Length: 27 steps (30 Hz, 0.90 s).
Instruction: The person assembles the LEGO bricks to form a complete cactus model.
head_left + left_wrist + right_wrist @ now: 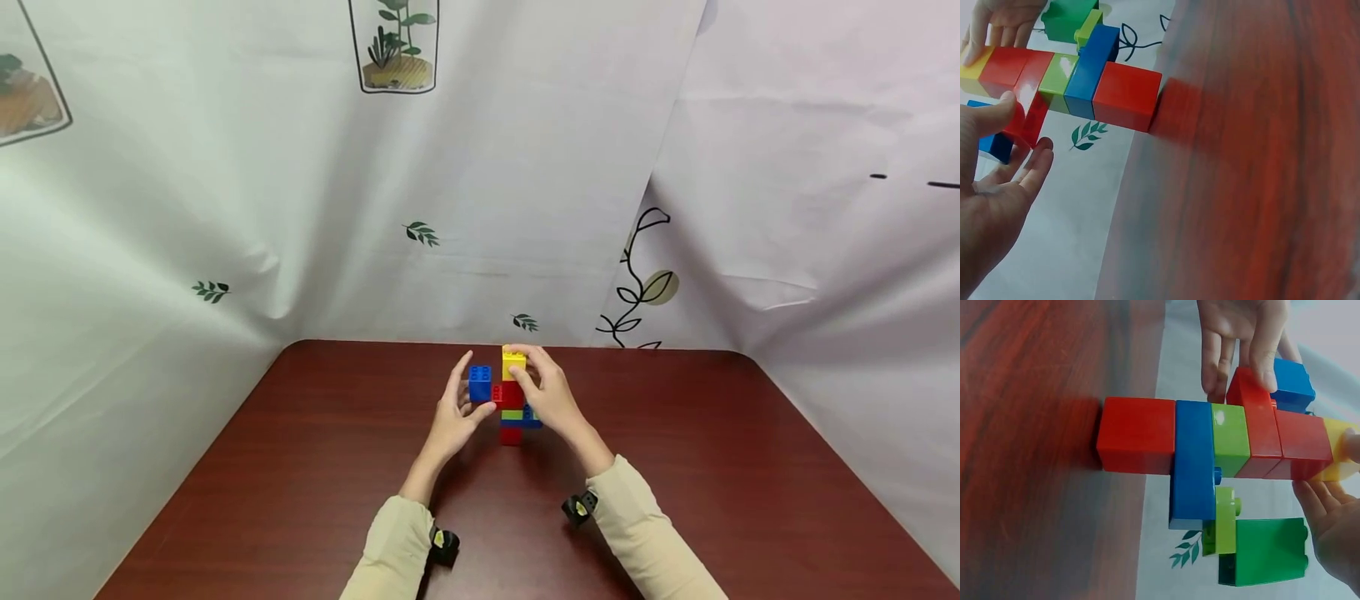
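Observation:
A tower of toy building bricks stands upright on the table, with a red brick (pixel 1137 435) at its foot. Above that come a long blue brick (pixel 1194 459), a light green brick (pixel 1230 440), a long red brick (pixel 1255 425), another red brick (pixel 1304 442) and a yellow brick (pixel 513 367) on top. My left hand (pixel 452 423) pinches the long red brick's overhanging end, which bears a small blue brick (pixel 480 385). With thumb and fingers, my right hand (pixel 553 396) grips the yellow brick. A dark green brick (pixel 1270 551) sits on a thin light green one (pixel 1225 519) on the other side.
The dark red-brown table (pixel 300 500) ends at a white printed cloth (pixel 487 167) hanging behind and at both sides. Small black wrist cameras are strapped to the left wrist (pixel 444 547) and the right wrist (pixel 579 507).

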### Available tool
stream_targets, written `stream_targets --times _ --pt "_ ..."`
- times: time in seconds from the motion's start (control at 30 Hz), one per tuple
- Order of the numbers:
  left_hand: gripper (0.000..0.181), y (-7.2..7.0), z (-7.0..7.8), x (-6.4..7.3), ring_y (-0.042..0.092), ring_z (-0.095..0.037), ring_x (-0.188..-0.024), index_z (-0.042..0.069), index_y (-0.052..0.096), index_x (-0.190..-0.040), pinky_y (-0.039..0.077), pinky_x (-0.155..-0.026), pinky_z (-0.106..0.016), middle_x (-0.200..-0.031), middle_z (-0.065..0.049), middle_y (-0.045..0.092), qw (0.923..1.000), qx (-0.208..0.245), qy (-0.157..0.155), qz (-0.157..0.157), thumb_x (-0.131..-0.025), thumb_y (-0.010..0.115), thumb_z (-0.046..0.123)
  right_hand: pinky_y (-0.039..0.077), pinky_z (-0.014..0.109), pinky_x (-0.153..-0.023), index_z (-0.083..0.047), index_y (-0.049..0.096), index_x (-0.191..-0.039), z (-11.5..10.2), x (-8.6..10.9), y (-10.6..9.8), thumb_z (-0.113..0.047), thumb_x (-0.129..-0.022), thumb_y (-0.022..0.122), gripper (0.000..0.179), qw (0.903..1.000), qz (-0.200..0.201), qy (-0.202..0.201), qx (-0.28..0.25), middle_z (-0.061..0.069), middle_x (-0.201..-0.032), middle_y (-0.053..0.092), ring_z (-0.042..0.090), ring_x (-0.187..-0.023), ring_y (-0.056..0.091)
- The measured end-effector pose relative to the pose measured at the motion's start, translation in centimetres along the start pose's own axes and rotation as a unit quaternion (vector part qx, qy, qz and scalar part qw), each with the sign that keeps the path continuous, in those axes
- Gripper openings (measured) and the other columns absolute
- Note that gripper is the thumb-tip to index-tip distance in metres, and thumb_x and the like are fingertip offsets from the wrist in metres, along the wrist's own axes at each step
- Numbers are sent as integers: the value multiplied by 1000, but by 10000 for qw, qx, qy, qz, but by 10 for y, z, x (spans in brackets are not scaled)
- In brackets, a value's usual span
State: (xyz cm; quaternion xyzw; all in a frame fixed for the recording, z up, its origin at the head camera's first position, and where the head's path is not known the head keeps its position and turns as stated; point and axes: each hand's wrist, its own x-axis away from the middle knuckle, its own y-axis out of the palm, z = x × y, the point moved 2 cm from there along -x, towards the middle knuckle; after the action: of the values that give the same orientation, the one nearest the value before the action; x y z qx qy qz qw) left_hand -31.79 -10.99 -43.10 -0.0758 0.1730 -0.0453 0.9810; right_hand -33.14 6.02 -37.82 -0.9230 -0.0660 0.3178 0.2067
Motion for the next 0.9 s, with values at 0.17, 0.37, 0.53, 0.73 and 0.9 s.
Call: stream_targets --times 0.17,0.37,0.53,0.73,0.9 --pt "82 2 3 1 56 -34 -119 34 25 -153 45 -104 -57 -134 -18 52 9997 -215 89 -50 -89 70 10 55 49 -91 0 57 -128 1 -4 -3 -5 -96 58 33 9999 85 65 2 22 -121 59 36 -105 66" --pt "80 2 4 2 56 -35 -118 31 31 -151 47 -102 -56 -137 -18 51 9990 -419 139 -57 -87 70 4 56 48 -89 5 55 -128 -13 -5 -9 -2 -96 57 33 9997 -95 203 -5 26 -122 59 41 -104 65" --pt "80 -1 7 0 59 -31 -108 26 34 -151 51 -98 -51 -130 -19 53 9971 -724 230 35 -85 73 4 59 37 -84 -3 58 -128 4 -7 -11 -10 -96 59 33 9993 -29 351 -133 20 -122 62 36 -102 67" --pt "82 -1 7 1 61 -30 -103 20 34 -151 53 -95 -50 -127 -20 55 9964 -809 234 -66 -82 75 2 57 23 -74 0 58 -128 3 -7 -13 -6 -96 58 32 9985 -15 556 -4 23 -117 64 36 -95 67" --pt "84 -2 6 0 63 -25 -97 22 35 -149 56 -92 -44 -122 -19 57 9967 -758 223 -169 -80 76 -2 54 21 -68 6 57 -127 -23 -4 -21 -4 -96 57 32 9975 -111 692 -48 27 -111 64 37 -89 67"
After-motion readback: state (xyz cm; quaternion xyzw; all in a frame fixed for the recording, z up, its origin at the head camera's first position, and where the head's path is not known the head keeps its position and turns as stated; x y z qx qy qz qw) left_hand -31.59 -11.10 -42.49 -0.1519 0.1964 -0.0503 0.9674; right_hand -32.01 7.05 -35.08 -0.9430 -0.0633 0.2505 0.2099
